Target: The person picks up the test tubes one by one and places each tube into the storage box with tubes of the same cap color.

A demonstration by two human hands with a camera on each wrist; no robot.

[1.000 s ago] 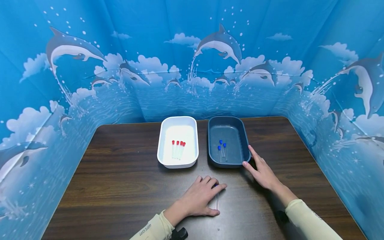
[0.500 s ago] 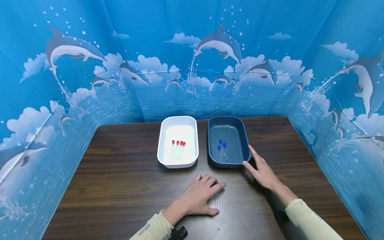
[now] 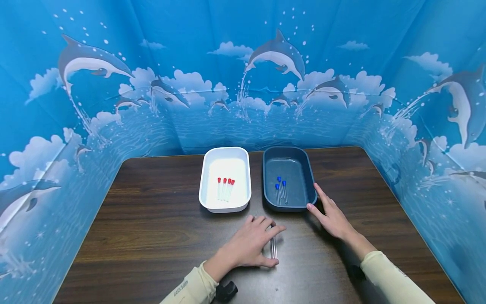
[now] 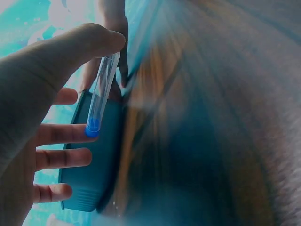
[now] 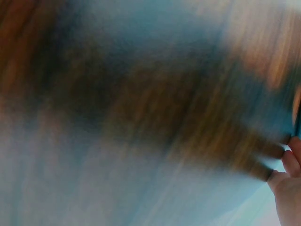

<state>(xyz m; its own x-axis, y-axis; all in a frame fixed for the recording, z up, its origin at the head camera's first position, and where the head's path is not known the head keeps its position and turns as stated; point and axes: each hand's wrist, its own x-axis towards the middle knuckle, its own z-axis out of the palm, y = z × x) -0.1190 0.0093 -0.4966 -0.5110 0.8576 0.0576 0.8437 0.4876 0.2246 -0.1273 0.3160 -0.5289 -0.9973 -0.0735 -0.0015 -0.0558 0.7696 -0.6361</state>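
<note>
My left hand [image 3: 252, 242] pinches a clear test tube with a blue cap [image 4: 101, 94] lengthwise, thumb at its bottom end and a fingertip at the cap. In the head view that hand is over the table just in front of the trays, partly hiding the tube. My right hand [image 3: 334, 217] rests with extended fingers against the near right corner of the dark blue tray [image 3: 267, 177]. Inside that tray lie 3 blue-capped tubes [image 3: 281, 191]. To its left is the white tray [image 3: 203, 181] with several red-capped tubes [image 3: 225, 189].
Both trays stand side by side toward the back of the brown wooden table [image 3: 152, 219]. A blue dolphin-print curtain [image 3: 201, 105] surrounds the table's back and sides. The right wrist view is mostly blurred table surface, with fingers [image 5: 292, 162] at its right edge.
My left hand has shifted slightly forward, toward the trays, with the blue-capped test tube in its grip. My right hand and both trays have stayed in place.
</note>
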